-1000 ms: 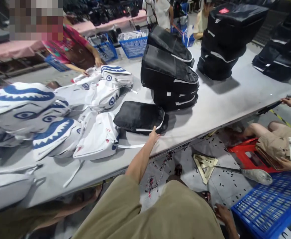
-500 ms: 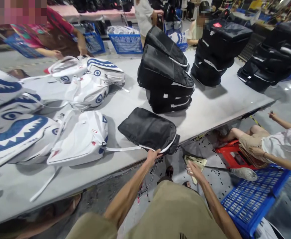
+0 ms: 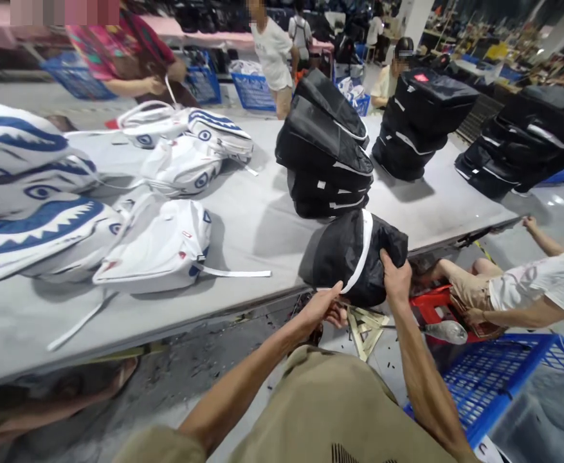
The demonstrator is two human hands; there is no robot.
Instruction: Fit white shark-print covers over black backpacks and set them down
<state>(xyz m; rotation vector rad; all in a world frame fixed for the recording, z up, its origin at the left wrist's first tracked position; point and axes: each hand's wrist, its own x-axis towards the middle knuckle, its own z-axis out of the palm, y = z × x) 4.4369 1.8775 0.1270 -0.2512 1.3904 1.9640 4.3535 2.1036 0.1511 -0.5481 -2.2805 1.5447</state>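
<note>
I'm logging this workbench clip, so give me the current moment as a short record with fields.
left hand: grips the lower edge of the black backpack
right hand: clasps the backpack's right side
backpack: lifted at the grey table edge, white trim showing
nearby: white shark-print backpacks at left, stacked black backpacks behind
floor: blue crate; seated person at right

A person's two bare hands hold a black backpack with white trim at the near edge of a long grey table; the left hand grips its lower edge, the right hand clasps its right side; white backpacks with blue shark faces lie to the left on the table; stacks of black backpacks stand behind; a blue crate sits on the floor at right, beside a seated person; another person in a bright top stands across the table.
</note>
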